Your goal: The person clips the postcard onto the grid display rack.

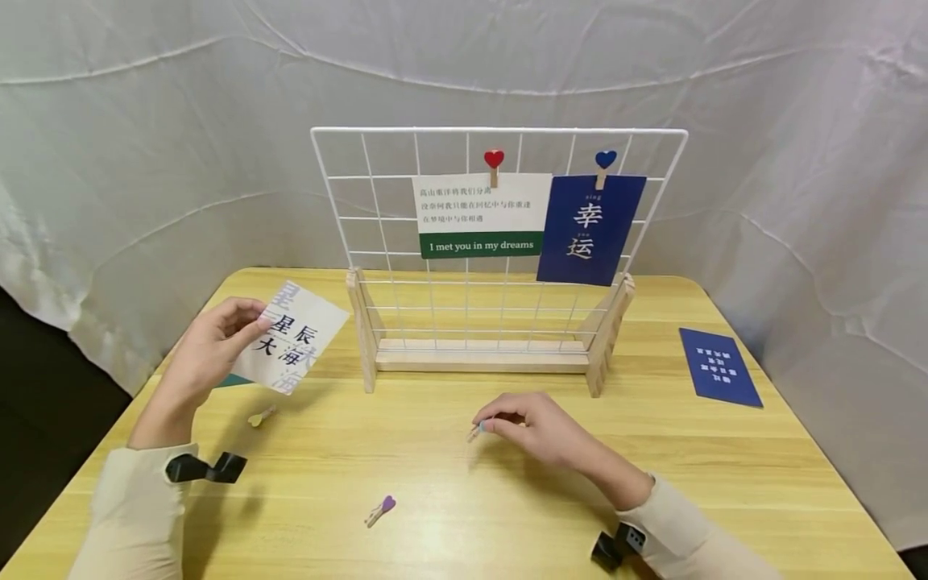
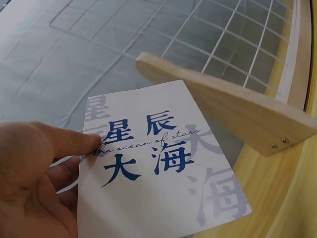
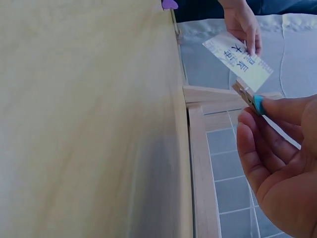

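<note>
Between thumb and fingers, my left hand (image 1: 213,345) pinches a white postcard (image 1: 308,322) with blue Chinese characters, raised left of the grid rack. In the left wrist view the card (image 2: 148,198) also reads "The ocean of stars". My right hand (image 1: 540,427) pinches a small wooden clothespin (image 1: 474,433) over the table in front of the rack; its turquoise end (image 3: 259,104) shows in the right wrist view. On the white wire grid (image 1: 391,129), a red heart clothespin (image 1: 495,165) holds a white-and-green card (image 1: 482,209), and a blue heart clothespin (image 1: 603,165) holds a dark blue card (image 1: 590,229).
A yellow clothespin (image 1: 259,417) and a purple heart clothespin (image 1: 380,511) lie on the wooden table (image 1: 435,483). Under my left hand a green card corner (image 1: 234,380) peeks out. Another dark blue card (image 1: 720,366) lies at the right. The grid stands in a wooden base (image 1: 482,364).
</note>
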